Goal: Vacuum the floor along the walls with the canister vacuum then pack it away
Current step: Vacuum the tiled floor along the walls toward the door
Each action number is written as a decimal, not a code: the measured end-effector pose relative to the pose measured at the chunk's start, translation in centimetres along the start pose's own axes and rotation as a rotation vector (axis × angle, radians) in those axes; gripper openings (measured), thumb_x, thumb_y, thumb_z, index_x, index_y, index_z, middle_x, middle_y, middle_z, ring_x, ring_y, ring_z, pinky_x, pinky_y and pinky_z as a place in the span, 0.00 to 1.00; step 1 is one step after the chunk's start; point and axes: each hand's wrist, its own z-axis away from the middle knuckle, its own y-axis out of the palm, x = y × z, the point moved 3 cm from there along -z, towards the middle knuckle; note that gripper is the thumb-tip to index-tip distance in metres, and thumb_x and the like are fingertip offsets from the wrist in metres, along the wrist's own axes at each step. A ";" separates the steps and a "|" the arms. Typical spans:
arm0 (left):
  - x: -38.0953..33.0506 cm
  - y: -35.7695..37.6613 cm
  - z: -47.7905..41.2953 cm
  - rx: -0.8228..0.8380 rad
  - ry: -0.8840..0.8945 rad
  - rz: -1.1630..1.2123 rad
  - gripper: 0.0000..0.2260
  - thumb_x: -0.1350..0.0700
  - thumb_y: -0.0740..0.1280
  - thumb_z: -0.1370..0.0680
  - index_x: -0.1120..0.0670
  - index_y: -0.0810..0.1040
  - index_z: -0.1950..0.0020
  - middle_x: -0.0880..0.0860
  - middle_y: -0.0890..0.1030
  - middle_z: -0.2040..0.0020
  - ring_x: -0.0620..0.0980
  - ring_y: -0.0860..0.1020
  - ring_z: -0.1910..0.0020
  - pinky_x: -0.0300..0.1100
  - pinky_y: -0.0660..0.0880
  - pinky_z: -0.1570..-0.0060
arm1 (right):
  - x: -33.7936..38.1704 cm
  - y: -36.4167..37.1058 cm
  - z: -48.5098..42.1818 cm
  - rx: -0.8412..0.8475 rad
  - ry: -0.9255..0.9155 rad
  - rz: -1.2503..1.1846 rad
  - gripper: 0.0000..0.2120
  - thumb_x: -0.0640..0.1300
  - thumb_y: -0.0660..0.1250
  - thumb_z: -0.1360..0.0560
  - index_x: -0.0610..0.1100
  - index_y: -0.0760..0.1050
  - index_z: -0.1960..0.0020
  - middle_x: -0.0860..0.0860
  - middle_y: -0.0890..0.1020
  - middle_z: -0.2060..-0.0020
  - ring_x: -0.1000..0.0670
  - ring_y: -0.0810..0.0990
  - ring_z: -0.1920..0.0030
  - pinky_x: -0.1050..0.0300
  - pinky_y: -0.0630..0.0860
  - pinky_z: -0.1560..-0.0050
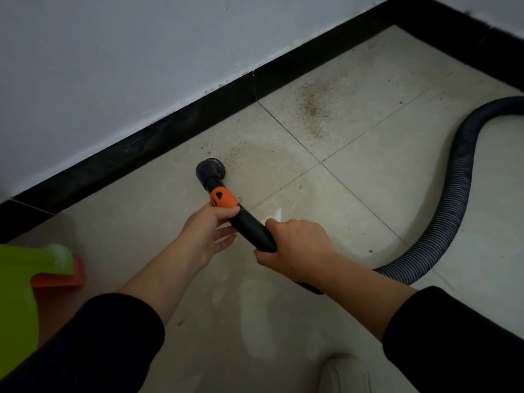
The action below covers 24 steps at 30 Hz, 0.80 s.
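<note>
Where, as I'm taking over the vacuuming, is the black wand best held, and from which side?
Wrap the smooth black wand behind the orange collar from above, as the right hand does. It slants down toward the brush nozzle, and the ribbed hose trails rightward.

left hand (205, 232) pinches wand (249, 226); right hand (296, 249) grips it; brush (210, 168) on floor (368, 177)

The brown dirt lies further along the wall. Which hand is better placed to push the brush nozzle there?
Probably the right hand: it wraps fully round the black wand, and the dirt patch lies right of the brush nozzle. The left hand only pinches the wand by the orange collar, other fingers loose.
</note>
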 end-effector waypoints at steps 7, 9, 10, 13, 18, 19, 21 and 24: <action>0.0 1.1 0.3 0.024 -0.006 -0.028 0.10 0.60 0.68 0.25 0.50 0.79 0.45 0.51 0.82 0.50 0.51 0.79 0.55 0.40 0.71 0.62 | -0.9 -0.2 0.8 -0.009 0.013 -0.011 0.14 0.58 0.62 0.24 0.48 0.70 0.48 0.51 0.73 0.66 0.47 0.78 0.63 0.54 0.78 0.59; 0.0 1.5 0.3 0.033 0.000 -0.042 0.09 0.59 0.68 0.24 0.50 0.78 0.45 0.51 0.82 0.51 0.51 0.80 0.55 0.39 0.70 0.62 | -1.2 -0.2 0.9 -0.008 0.024 -0.008 0.14 0.58 0.61 0.24 0.48 0.69 0.49 0.51 0.72 0.67 0.47 0.78 0.63 0.54 0.77 0.60; 0.0 1.6 0.4 0.037 0.003 -0.049 0.09 0.59 0.68 0.24 0.51 0.78 0.45 0.51 0.82 0.51 0.51 0.80 0.55 0.39 0.70 0.62 | -1.3 -0.2 1.0 -0.008 0.029 -0.009 0.14 0.58 0.61 0.24 0.48 0.68 0.50 0.51 0.72 0.67 0.47 0.78 0.63 0.54 0.77 0.60; 0.1 2.1 0.4 0.051 0.010 -0.064 0.08 0.59 0.68 0.24 0.51 0.78 0.46 0.51 0.82 0.51 0.51 0.80 0.55 0.39 0.70 0.63 | -1.7 -0.3 1.4 -0.011 0.046 -0.017 0.14 0.58 0.62 0.24 0.48 0.69 0.49 0.51 0.73 0.65 0.47 0.78 0.62 0.53 0.78 0.59; 0.3 3.2 0.3 0.072 0.016 -0.066 0.09 0.60 0.68 0.24 0.50 0.78 0.46 0.51 0.82 0.52 0.52 0.80 0.55 0.40 0.70 0.62 | -2.4 -0.2 2.0 -0.030 0.063 -0.014 0.14 0.58 0.62 0.25 0.48 0.67 0.51 0.51 0.74 0.65 0.47 0.78 0.63 0.54 0.77 0.59; 0.4 3.4 0.3 0.078 0.018 -0.070 0.09 0.60 0.68 0.24 0.50 0.78 0.45 0.51 0.82 0.52 0.52 0.80 0.55 0.40 0.70 0.62 | -2.6 -0.2 2.2 -0.033 0.067 -0.015 0.14 0.58 0.62 0.25 0.49 0.66 0.52 0.51 0.73 0.66 0.47 0.77 0.63 0.54 0.76 0.60; 0.5 3.8 0.3 0.091 0.022 -0.081 0.08 0.60 0.68 0.24 0.50 0.78 0.46 0.51 0.82 0.52 0.51 0.80 0.55 0.40 0.70 0.63 | -2.8 -0.2 2.5 -0.040 0.078 -0.018 0.13 0.58 0.62 0.25 0.49 0.65 0.53 0.52 0.70 0.68 0.47 0.76 0.64 0.55 0.75 0.61; 0.7 4.4 0.2 0.099 0.024 -0.084 0.08 0.60 0.68 0.24 0.50 0.78 0.47 0.51 0.82 0.53 0.51 0.80 0.56 0.40 0.70 0.63 | -3.3 -0.2 2.9 -0.045 0.091 -0.018 0.14 0.59 0.61 0.25 0.49 0.65 0.53 0.53 0.69 0.68 0.46 0.76 0.64 0.54 0.76 0.60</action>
